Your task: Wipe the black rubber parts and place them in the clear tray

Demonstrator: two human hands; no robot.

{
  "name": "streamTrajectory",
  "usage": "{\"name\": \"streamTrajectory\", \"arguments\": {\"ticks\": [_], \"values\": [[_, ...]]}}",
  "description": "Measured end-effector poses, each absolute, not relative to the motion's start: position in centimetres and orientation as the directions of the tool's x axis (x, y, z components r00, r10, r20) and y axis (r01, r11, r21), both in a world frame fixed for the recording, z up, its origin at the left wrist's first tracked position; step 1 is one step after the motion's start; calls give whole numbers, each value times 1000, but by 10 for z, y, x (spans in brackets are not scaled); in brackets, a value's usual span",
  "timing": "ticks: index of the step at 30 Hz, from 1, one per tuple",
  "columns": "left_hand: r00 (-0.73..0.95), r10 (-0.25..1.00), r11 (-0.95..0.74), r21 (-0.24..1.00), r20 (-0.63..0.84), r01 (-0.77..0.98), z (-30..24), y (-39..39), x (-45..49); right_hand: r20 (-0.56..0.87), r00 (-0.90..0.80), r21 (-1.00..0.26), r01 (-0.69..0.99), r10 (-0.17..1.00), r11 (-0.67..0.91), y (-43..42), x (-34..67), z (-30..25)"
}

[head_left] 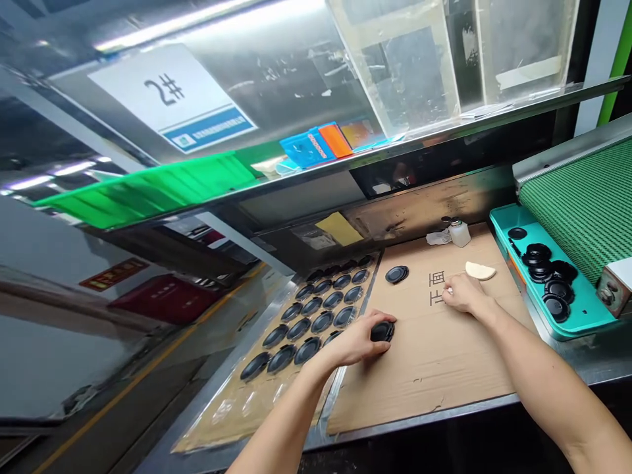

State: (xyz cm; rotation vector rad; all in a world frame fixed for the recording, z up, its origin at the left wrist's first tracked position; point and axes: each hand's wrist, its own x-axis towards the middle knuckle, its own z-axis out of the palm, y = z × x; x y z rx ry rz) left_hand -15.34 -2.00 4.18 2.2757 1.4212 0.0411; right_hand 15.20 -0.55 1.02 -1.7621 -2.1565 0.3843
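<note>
Head view: left hand (pixel 353 341) on one black disc (pixel 382 332), another disc (pixel 396 274) on cardboard (pixel 424 375).

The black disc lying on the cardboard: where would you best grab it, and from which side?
Pinch its rim between fingers and thumb, coming from above: the black disc lies flat on the cardboard, so the round edge is probably easiest to reach.
</note>
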Motion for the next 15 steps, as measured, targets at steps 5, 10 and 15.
{"name": "streamTrajectory", "arguments": {"ticks": [5, 10, 15], "values": [[464, 852, -367, 357, -241, 859, 47, -28, -150, 70, -195, -413, 887, 978, 206, -7, 152, 13], [443, 865, -387, 250, -234, 888, 55, -18, -144, 84, -238, -427, 869, 968, 251, -12, 149, 18], [506, 863, -489, 234, -16, 841, 80, 0, -77, 255, -85, -451, 871, 963, 196, -6, 154, 17]]}}
